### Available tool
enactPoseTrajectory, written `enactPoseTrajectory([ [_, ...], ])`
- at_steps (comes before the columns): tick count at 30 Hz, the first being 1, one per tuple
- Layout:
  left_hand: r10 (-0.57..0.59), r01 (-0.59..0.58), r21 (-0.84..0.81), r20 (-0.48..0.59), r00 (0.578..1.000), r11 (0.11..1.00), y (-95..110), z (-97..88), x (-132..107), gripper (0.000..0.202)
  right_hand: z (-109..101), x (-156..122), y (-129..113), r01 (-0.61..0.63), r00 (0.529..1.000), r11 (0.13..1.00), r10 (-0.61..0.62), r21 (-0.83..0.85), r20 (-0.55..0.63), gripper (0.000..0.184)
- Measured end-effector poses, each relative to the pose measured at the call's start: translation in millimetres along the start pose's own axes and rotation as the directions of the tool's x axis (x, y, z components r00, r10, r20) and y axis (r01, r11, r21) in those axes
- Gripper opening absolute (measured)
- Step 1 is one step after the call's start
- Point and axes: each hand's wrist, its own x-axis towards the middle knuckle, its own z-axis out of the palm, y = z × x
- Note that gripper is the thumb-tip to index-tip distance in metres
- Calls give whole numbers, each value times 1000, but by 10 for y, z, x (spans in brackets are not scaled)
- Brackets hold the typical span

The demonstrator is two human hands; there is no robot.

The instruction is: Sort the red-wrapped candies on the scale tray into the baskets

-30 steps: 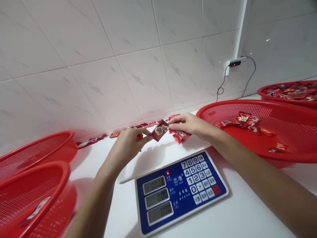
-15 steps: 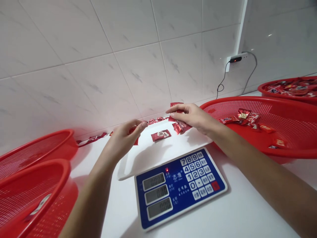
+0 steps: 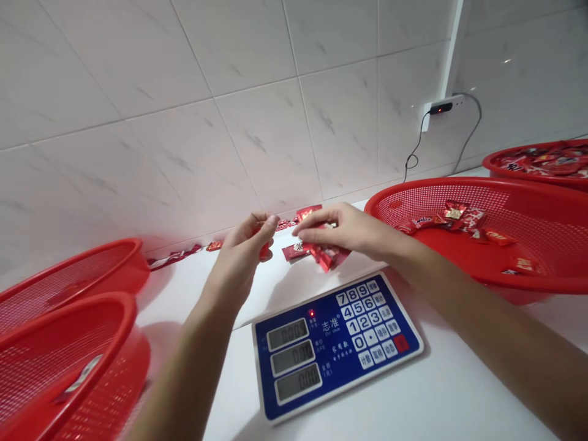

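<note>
Above the smooth white weighing pan point(image 3: 285, 283) of the blue-faced electronic scale point(image 3: 335, 343), the left hand point(image 3: 241, 260) pinches a small red wrapped candy point(image 3: 264, 250) in curled fingers, while the right hand point(image 3: 351, 229) clasps a bunch of crinkled red foil candies point(image 3: 328, 256).

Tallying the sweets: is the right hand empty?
No, the right hand grips several red wrapped sweets above the scale.

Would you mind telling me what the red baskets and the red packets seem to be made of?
Red baskets: apparently plastic, glossy, given the fine mesh perforations and shiny rim. Packets in the right hand: probably foil or plastic film, shiny and crinkled.
</note>
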Motion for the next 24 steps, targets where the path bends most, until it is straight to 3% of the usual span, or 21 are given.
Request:
enactPoseTrajectory([
  [3, 37, -35, -37, 72, 997, 999, -4, 111, -70, 27, 178, -25, 1, 72, 994, 995, -67, -62, 87, 21],
  [7, 82, -77, -47, 137, 987, 996, 23, 212, -141, 30, 293, -28, -1, 161, 987, 983, -163, -93, -11, 20],
  [13, 206, -230, 168, 145, 968, 959, 5, 93, -82, 27, 100, -4, 2, 24, 990, 992, -41, -124, -137, 17],
  [21, 74, -116, 184, 221, 972, 976, -35, 5, 14, 29, 30, -12, 11, 15, 987, 961, -59, -275, -151, 12],
  [24, 86, -139, 332, 170, 982, 933, -58, -41, 43, 30, 14, 5, 45, -48, 990, 970, 14, -237, -143, 17],
])
